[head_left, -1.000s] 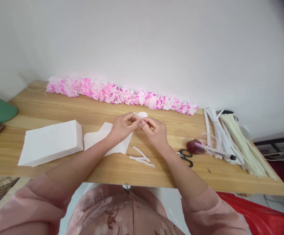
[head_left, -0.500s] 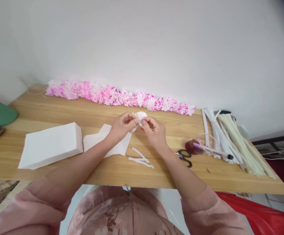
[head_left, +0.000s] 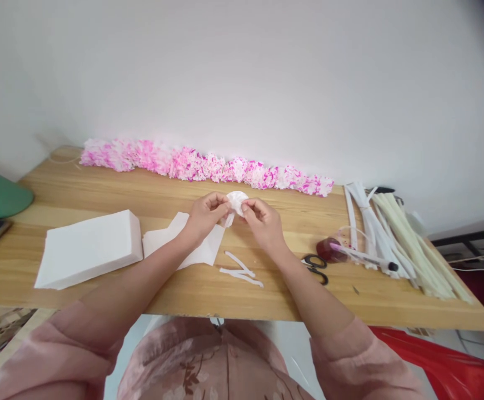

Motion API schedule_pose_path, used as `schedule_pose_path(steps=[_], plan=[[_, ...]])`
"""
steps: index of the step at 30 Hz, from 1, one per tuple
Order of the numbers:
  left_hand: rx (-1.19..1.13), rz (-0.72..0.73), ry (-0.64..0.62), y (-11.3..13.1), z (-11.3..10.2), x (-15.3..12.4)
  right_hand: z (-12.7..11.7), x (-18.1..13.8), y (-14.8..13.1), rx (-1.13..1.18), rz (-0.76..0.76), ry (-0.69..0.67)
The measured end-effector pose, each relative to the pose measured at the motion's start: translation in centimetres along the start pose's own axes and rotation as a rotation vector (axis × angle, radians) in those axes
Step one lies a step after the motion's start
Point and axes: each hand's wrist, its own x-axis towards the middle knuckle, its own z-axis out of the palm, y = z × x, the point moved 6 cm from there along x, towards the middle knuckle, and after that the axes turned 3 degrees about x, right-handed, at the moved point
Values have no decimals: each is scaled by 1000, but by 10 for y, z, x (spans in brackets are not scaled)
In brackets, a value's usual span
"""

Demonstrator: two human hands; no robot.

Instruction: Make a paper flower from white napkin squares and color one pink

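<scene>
Between both hands, above the middle of the wooden table, is a small rounded piece of white tissue paper. My left hand pinches its left side between thumb and fingers. My right hand pinches the right side the same way. Below the hands lie several thin white strips. Flat white tissue sheets lie partly under my left forearm. Black-handled scissors rest beside my right forearm, their blades mostly hidden by it.
A thick white paper stack sits at left, near a green cap-like object. Pink-and-white ruffled paper flowers line the wall. At right are a jar of dark red liquid, white strips and cream strips.
The white tissue piece is spread a little wider between my fingers, and a flap of it hangs below my left fingertips. Both hands stay in nearly the same place.
</scene>
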Motion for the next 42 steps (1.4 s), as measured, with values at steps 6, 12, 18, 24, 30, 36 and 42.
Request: schedule_pose_path(steps=[6, 12, 18, 24, 30, 36, 42], plan=[[242, 112, -17, 11, 4, -6, -1, -1, -12, -160, -126, 40], [354, 148, -19, 17, 6, -9, -2, -2, -10, -176, -140, 61], [106, 44, 6, 1, 0, -2, -5, 3, 3, 67, 43, 91], [18, 19, 17, 1, -1, -1, -3, 5, 16, 377, 166, 134], [242, 105, 16, 4, 2, -3, -2, -1, 2, 148, 14, 100], [370, 149, 67, 11, -1, -6, 2, -3, -7, -13, -79, 52], [542, 261, 82, 22, 3, -11, 1, -3, -6, -63, -83, 62]])
